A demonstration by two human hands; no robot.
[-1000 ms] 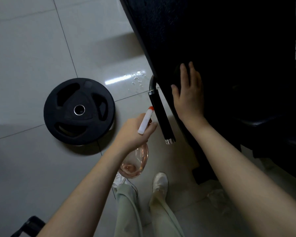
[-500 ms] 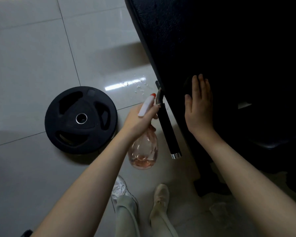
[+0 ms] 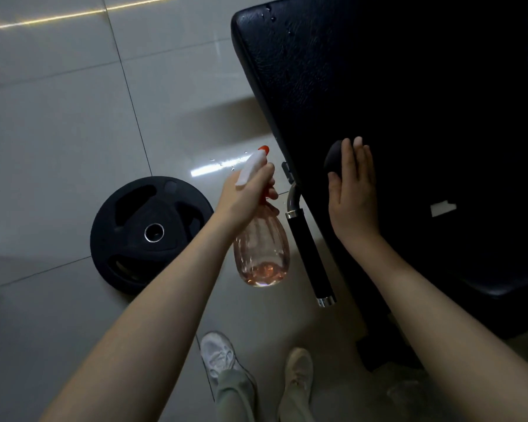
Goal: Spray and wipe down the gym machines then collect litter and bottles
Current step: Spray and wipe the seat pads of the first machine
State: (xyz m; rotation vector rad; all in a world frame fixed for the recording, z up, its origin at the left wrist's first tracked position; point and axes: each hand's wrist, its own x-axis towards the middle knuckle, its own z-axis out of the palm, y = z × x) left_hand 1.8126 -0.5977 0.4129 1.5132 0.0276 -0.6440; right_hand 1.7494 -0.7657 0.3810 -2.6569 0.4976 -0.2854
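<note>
From my remote seat I see the left hand point(image 3: 247, 193) curled round the neck of the spray bottle point(image 3: 261, 254), with fingers wrapped at the trigger under the white head and its orange tip pointing up and away. The bottle is clear and pinkish, hangs in the air over the tiled floor point(image 3: 58, 102), and has only a little liquid pooled at its bottom. The right hand point(image 3: 352, 190) lies flat on the black bench pad point(image 3: 378, 86), fingers straight and close together. It presses a dark rounded lump point(image 3: 333, 161) against the upholstery; I cannot tell whether that is a cloth or a sponge. The 2 hands are apart, and between them a black-gripped handle point(image 3: 310, 254) with chrome ends juts down from the bench edge, just beside the bottle. A few droplets show on the far corner of the pad and more on the floor point(image 3: 226, 162) next to a bright reflection. 1 black weight plate point(image 3: 151, 233) lies flat on the tiles to the left of the left forearm. At the bottom edge I see 2 pale shoes point(image 3: 218, 357) below light trouser legs.
</note>
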